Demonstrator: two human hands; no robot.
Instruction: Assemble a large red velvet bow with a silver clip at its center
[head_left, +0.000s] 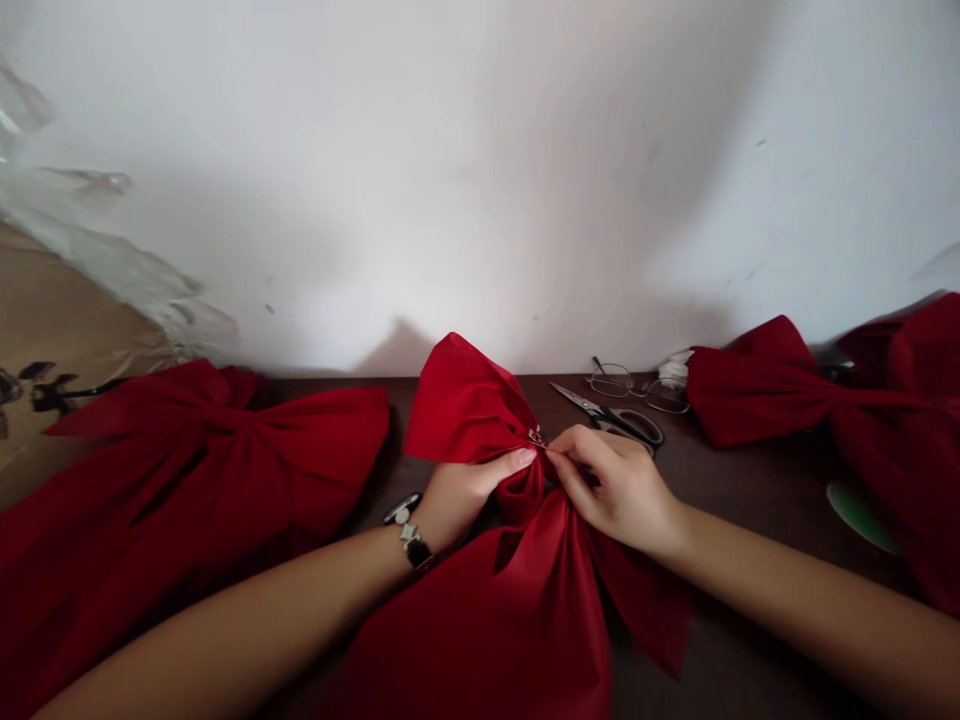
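Note:
A large red fabric bow [525, 600] stands in front of me, its upper loop raised and its lower loop and tail hanging toward me. My left hand [466, 492], with a watch [405, 530] on the wrist, is closed around the gathered middle; the thumb presses on the knot and the other fingers are hidden behind cloth. At that knot sits a small shiny metal pin [535, 438], too small to make out fully. Thumb and forefinger of my right hand [619, 490] pinch together at the pin's right end.
Scissors [600, 412] and eyeglasses [611, 380] lie behind my right hand on the dark table [720, 510]. More red bows lie at left [232, 430] and right [780, 390]. A green round object [862, 515], a cardboard box [67, 330] and a white wall [420, 180] are also in view.

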